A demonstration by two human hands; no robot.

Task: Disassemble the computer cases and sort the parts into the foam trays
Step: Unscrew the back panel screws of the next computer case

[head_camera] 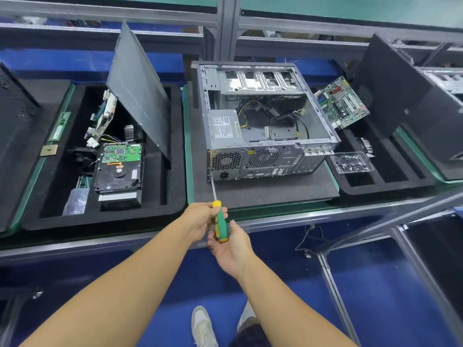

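Left foam tray [100, 221] holds a hard drive [117, 171] beside a leaning side panel [140, 96]; near centre, left hand [203, 217] wraps the screwdriver [221, 222] handle, right hand [231, 245] pinches its butt, tip on the open computer case [263, 159] rear's left corner; motherboard [343, 103] leans in right foam tray [375, 189].

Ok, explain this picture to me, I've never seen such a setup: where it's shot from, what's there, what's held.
It is one view, from a camera worn on a person's head, looking down. No machine: just a left hand and a right hand, both gripping a green and yellow screwdriver, its tip at the back of an open computer case. Black foam trays flank it: the left tray holds a hard drive, the right tray a motherboard.
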